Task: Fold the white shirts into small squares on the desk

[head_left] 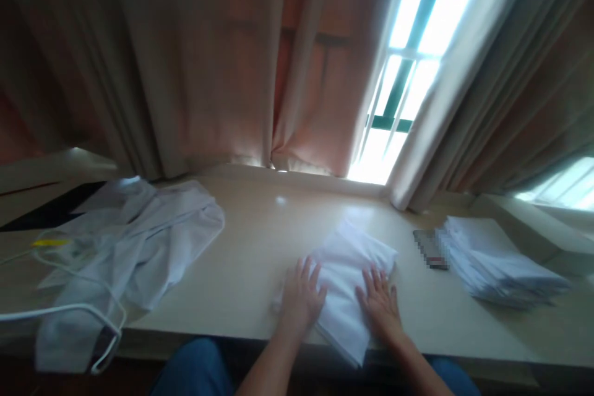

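Note:
A folded white cloth [346,272] lies on the pale wooden table [250,260] near its front edge. My left hand [301,298] rests flat on the cloth's left side with the fingers stretched out. My right hand [381,305] lies flat on its right side, fingers spread. Neither hand grips anything. Part of the cloth hangs a little over the table's front edge.
A rumpled white garment [139,241] lies at the left with white wire hangers [83,315] beside it. A stack of folded white cloths [496,266] sits at the right, a dark phone [430,249] next to it. Curtains and a bright window stand behind.

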A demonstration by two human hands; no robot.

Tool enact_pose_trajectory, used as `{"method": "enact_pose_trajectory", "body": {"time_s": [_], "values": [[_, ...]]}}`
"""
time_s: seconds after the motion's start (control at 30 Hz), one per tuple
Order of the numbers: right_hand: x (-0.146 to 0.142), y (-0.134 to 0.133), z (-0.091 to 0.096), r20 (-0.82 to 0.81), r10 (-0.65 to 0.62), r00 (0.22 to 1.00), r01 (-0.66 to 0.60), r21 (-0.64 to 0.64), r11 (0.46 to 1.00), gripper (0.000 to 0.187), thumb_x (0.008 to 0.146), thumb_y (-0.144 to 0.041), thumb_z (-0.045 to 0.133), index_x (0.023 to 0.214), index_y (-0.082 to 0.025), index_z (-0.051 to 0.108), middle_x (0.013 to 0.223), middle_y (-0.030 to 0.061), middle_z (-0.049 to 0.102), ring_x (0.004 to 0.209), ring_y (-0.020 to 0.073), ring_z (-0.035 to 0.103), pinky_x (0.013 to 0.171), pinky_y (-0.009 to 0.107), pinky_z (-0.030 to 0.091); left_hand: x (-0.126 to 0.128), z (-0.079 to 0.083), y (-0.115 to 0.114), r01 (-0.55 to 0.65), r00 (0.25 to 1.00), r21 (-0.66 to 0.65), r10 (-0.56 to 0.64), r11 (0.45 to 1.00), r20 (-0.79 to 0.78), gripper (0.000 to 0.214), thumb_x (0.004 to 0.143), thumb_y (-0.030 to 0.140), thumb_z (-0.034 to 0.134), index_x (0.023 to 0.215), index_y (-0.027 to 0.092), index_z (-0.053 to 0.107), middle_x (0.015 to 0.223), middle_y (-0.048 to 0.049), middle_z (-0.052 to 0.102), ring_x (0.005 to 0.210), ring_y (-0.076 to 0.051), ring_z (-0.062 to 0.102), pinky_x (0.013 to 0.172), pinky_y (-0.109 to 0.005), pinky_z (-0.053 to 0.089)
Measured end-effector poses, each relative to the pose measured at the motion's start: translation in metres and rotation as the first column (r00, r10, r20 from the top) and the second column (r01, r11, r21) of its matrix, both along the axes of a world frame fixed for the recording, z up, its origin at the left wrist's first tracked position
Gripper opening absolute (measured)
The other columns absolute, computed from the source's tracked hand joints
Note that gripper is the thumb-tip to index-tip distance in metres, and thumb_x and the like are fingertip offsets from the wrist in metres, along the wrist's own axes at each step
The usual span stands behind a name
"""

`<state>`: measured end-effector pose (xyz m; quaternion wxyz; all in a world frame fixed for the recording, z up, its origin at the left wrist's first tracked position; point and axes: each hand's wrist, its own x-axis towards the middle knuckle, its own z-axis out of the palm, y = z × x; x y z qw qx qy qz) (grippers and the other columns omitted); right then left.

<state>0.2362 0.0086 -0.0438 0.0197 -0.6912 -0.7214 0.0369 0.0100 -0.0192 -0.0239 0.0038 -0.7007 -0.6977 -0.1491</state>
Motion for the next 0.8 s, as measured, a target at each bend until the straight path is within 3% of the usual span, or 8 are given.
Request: {"method": "enact_pose_trajectory", "body": {"time_s": [0.1,0.23,0.33,0.43,0.53,0.63,0.8], "values": [[0.000,0.000,0.006,-0.016,0.032,0.999,-0.033,-0.027,0.999,0.064,0.095,-0.057,0.017,0.152,-0.028,0.013,0.158,0.0003,-0.002,0.145,0.0255,-0.005,0.111,0.060,0.007,0.002,-0.002,-0.007,-0.011,0.999,-0.008,0.011,1.000,-0.032,0.059,0.089,0.050,0.034,0.145,0.031,0.033,0.156,-0.0030,0.026,0.144,-0.030,0.014,0.114,-0.055,0.010],[0.001,0.010,0.030,-0.021,0.104,0.994,-0.105,-0.074,0.992,0.064,0.094,-0.060,0.021,0.149,-0.028,0.024,0.158,0.0044,0.012,0.144,0.0289,0.006,0.109,0.064,0.003,0.003,0.010,-0.005,-0.026,0.996,-0.099,0.017,0.995,-0.087,0.059,0.088,0.051,0.034,0.142,0.027,0.040,0.151,-0.0097,0.035,0.139,-0.034,0.025,0.110,-0.058,0.015],[0.000,0.022,0.050,-0.023,0.113,0.993,-0.112,0.034,0.993,0.066,0.094,-0.063,0.022,0.147,-0.025,0.031,0.156,0.0085,0.021,0.144,0.0296,0.011,0.109,0.062,0.001,-0.003,0.029,0.010,0.003,0.995,-0.140,-0.017,0.990,-0.098,0.055,0.086,0.055,0.036,0.129,0.025,0.055,0.136,-0.0124,0.052,0.125,-0.033,0.043,0.105,-0.056,0.026],[-0.001,0.039,0.059,-0.022,0.105,0.994,-0.102,0.124,0.987,0.067,0.093,-0.063,0.024,0.148,-0.023,0.030,0.156,0.0103,0.018,0.144,0.0290,0.007,0.111,0.058,0.001,-0.015,0.039,0.026,0.002,0.996,-0.096,-0.011,0.995,-0.091,0.056,0.090,0.053,0.029,0.130,0.023,0.053,0.134,-0.0127,0.052,0.127,-0.029,0.042,0.106,-0.050,0.027],[-0.001,0.056,0.050,-0.041,0.086,0.995,-0.083,0.061,0.995,0.073,0.092,-0.065,0.025,0.149,-0.020,0.026,0.157,0.0117,0.015,0.144,0.0293,0.006,0.112,0.056,0.002,-0.028,0.029,0.031,0.077,0.993,-0.085,-0.084,0.993,-0.083,0.060,0.090,0.053,0.033,0.143,0.025,0.036,0.150,-0.0078,0.035,0.139,-0.025,0.026,0.113,-0.046,0.018],[0.001,0.064,0.028,-0.079,0.037,0.996,-0.040,-0.037,0.999,0.077,0.092,-0.066,0.022,0.151,-0.017,0.020,0.157,0.0121,0.014,0.144,0.0280,0.008,0.113,0.053,0.005,-0.037,0.009,0.027,0.146,0.986,-0.100,-0.153,0.984,-0.071,0.063,0.090,0.055,0.034,0.147,0.030,0.027,0.155,-0.0032,0.027,0.142,-0.024,0.022,0.115,-0.046,0.014],[0.003,0.062,0.005,-0.126,-0.008,0.992,0.011,0.026,1.000,0.076,0.092,-0.067,0.017,0.152,-0.021,0.017,0.158,0.0075,0.012,0.145,0.0246,0.003,0.114,0.049,0.003,-0.040,-0.004,0.023,0.151,0.986,-0.074,-0.156,0.986,-0.061,0.062,0.091,0.054,0.031,0.148,0.032,0.023,0.156,-0.0020,0.025,0.143,-0.024,0.021,0.116,-0.045,0.009]]}}
